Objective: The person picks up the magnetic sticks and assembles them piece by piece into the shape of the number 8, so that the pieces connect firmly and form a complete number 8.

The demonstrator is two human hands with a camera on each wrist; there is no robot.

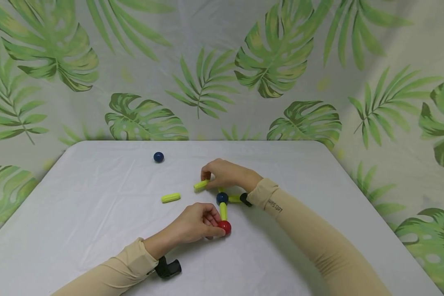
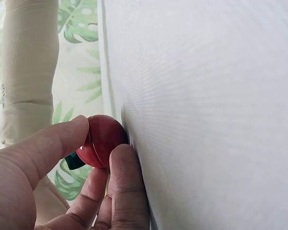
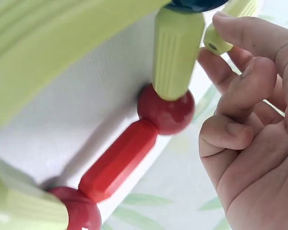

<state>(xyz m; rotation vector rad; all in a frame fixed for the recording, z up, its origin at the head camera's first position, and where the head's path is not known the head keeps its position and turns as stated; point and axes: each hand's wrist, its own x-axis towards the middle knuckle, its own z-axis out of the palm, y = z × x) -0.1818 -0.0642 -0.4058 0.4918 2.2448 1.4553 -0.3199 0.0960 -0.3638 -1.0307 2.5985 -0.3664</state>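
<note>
My left hand (image 1: 196, 224) pinches a glossy red ball (image 1: 224, 227) between thumb and fingers, close over the table; the same ball (image 2: 103, 139) fills the grip in the left wrist view. From it a yellow-green ribbed stick (image 1: 223, 211) runs to a dark blue ball (image 1: 222, 198), where more yellow-green sticks join. Beyond that ball, my right hand (image 1: 225, 173) pinches a separate-looking yellow-green stick (image 1: 201, 186) by one end. In the right wrist view, a red stick (image 3: 120, 160) links two red balls, the upper ball (image 3: 166, 109) meeting a yellow-green stick (image 3: 177, 52).
A loose yellow-green stick (image 1: 170, 197) lies left of the joined pieces. Farther back on the white table (image 1: 96, 185) sits another dark blue ball (image 1: 158, 157). Behind the table hangs a leaf-print cloth (image 1: 214, 41). Black wrist gear (image 1: 168, 268) sits under the left sleeve.
</note>
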